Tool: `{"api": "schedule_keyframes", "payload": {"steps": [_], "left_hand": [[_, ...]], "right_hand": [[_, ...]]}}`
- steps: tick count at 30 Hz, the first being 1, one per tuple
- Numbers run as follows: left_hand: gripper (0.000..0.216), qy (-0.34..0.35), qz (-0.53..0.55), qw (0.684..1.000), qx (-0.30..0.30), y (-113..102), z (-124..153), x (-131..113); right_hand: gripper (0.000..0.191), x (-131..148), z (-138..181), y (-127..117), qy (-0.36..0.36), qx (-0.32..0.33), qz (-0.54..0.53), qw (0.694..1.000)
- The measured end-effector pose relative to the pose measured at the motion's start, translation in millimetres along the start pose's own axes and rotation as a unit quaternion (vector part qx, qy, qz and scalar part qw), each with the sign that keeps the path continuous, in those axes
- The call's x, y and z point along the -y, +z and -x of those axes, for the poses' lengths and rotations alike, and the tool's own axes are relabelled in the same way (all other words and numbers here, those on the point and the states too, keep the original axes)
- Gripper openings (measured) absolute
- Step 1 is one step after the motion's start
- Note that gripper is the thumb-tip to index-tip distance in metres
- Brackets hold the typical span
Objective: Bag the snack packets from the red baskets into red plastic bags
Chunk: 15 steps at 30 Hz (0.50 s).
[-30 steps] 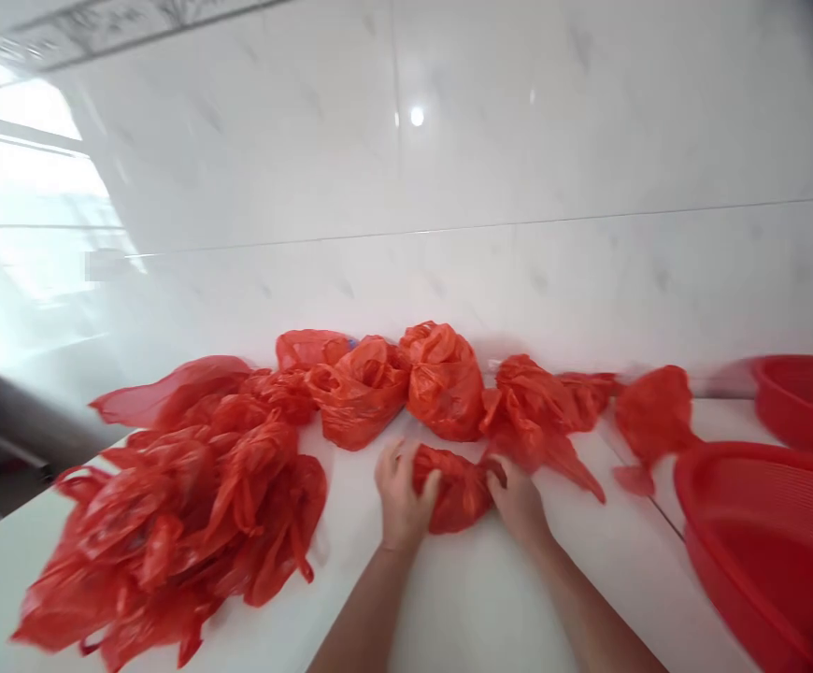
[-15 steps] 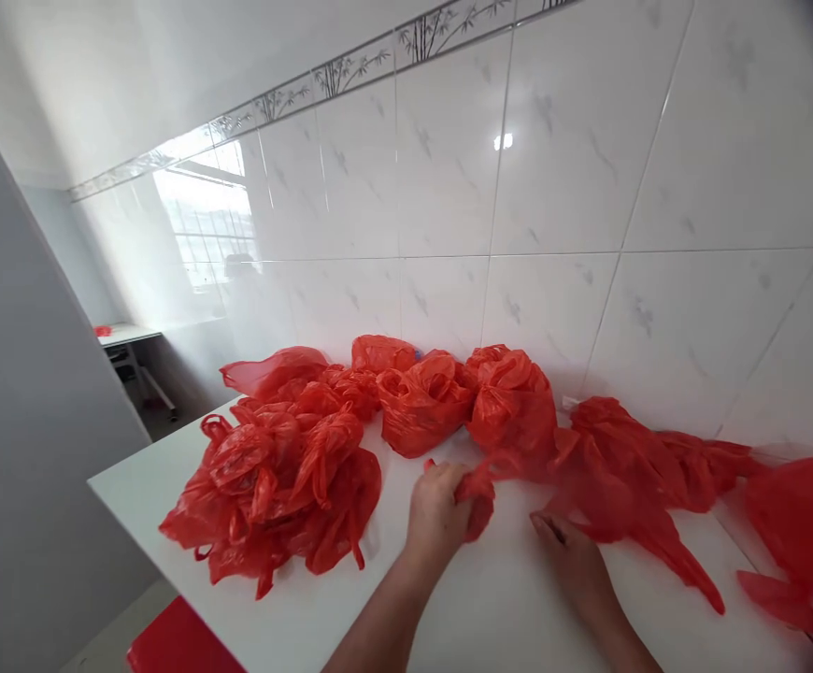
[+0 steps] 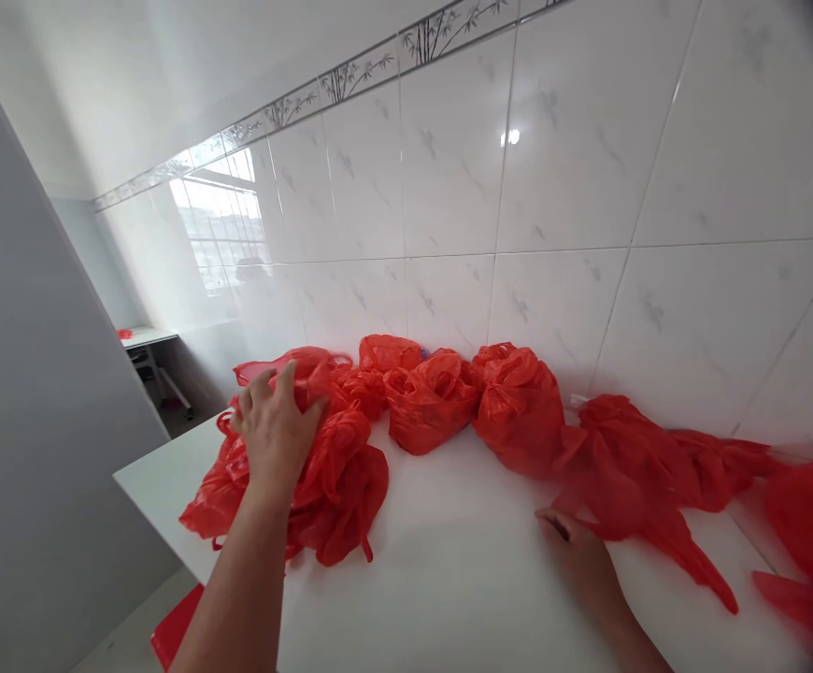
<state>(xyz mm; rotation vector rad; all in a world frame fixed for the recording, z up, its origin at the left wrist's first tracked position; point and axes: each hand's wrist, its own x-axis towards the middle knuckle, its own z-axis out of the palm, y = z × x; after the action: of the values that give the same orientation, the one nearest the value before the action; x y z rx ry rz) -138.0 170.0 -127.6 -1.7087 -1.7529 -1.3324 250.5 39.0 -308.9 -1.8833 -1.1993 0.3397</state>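
My left hand (image 3: 277, 425) lies with its fingers spread on top of a heap of crumpled red plastic bags (image 3: 340, 486) at the left end of the white counter (image 3: 449, 579). My right hand (image 3: 578, 551) rests flat on the counter, its fingertips at the edge of a loose red bag (image 3: 617, 477) that lies stretched out towards the right. Two knotted, filled red bags (image 3: 431, 402) (image 3: 519, 407) stand between the hands against the wall.
A white tiled wall (image 3: 553, 187) runs close behind the bags. Another red bag (image 3: 809, 514) lies at the far right. A grey panel (image 3: 28, 421) stands at the left beyond the counter's end. Something red (image 3: 175, 626) sits on the floor below the counter's corner.
My left hand carried a small bundled red bag from the middle of the counter leftwards onto the heap. My right hand let go of it and stayed put. The view swung left.
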Motion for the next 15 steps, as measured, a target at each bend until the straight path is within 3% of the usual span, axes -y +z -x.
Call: {"api": "schedule_keyframes", "payload": {"steps": [3,4,7,12,15], "left_hand": [[0.068,-0.021,-0.064,0.974,0.218,32,24,28],[0.066,-0.018,-0.076,0.963,0.257,42,31,35],[0.068,0.000,-0.093,0.958,0.271,65,40,46],[0.075,-0.003,-0.087,0.950,0.301,79,27,50],[0.078,-0.003,-0.084,0.948,0.309,81,20,51]], "right_hand": [[0.032,-1,-1,3,-0.017,-0.015,-0.007,1.000],[0.030,0,-1,4,-0.025,-0.019,-0.008,0.999],[0.026,3,-1,4,-0.042,-0.031,-0.007,0.999],[0.022,11,3,5,-0.058,-0.044,-0.017,0.997],[0.023,14,3,6,-0.093,-0.112,0.008,0.989]]}}
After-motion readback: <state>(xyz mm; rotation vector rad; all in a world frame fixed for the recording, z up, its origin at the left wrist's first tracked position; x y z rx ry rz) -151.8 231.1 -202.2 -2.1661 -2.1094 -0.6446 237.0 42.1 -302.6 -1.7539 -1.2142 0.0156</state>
